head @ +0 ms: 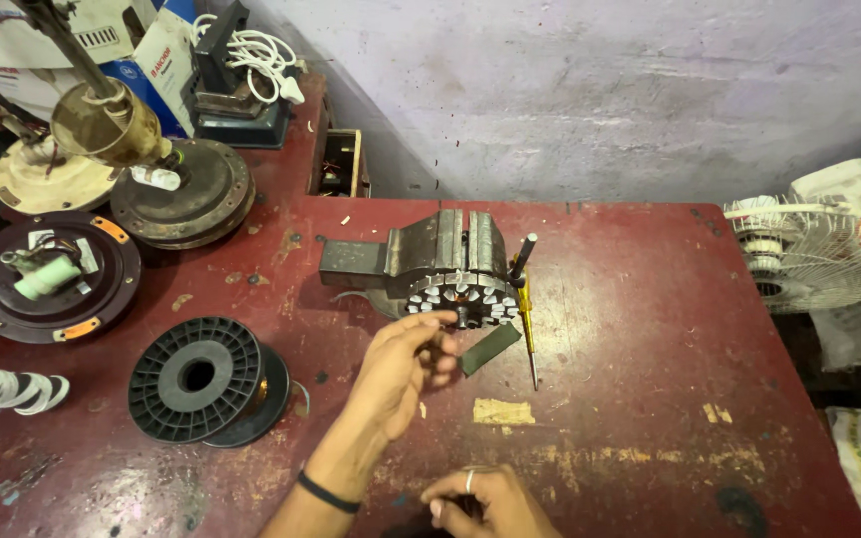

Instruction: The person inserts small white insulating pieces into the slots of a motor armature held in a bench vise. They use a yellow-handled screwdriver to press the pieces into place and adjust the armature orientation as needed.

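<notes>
Looking down from my head, my left hand (406,364) reaches forward over the red table (650,299), its fingers (429,329) pinched shut on a small dark green strip (490,349) that juts out to their right. Just beyond those fingertips, nearly touching them, sits the fan stator (462,296) with its ring of pale slot teeth, clamped in the grey bench vise (421,259) behind it. A yellow-handled screwdriver (526,309) lies just right of the strip, leaning against the stator's right side. My right hand (480,503) rests low at the near edge, well back from the left fingers, curled loosely; I cannot tell whether it holds anything. Left of my left wrist lies a black plastic spool (201,379), and farther left are round fan motor housings (47,274). To work the strip well, I judge I should keep the pinch near its end, hold it flat and in line with a slot, and keep the wrist steady so it does not buckle.
</notes>
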